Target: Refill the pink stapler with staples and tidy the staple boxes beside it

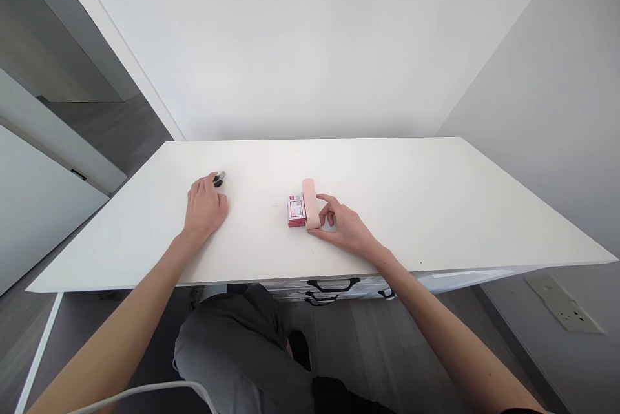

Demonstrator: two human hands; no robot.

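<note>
My right hand [346,225] has its thumb at the near end of a pink stapler [310,202] and its index finger against the right side, with the other fingers curled. The stapler lies lengthwise on the white table, right beside a small stack of red-and-white boxes [296,208], which look like staple boxes. My left hand [206,206] rests on the table further left, back up and fingers curled. At its fingertips is a small black-and-silver tool [219,179], perhaps a staple remover, partly covered by the fingers.
The white tabletop [436,207] meets a white wall [310,46] at the back. Drawers with black handles [333,285] sit below the front edge. A white cable [159,387] crosses near my left forearm. A wall socket [574,316] is at the lower right.
</note>
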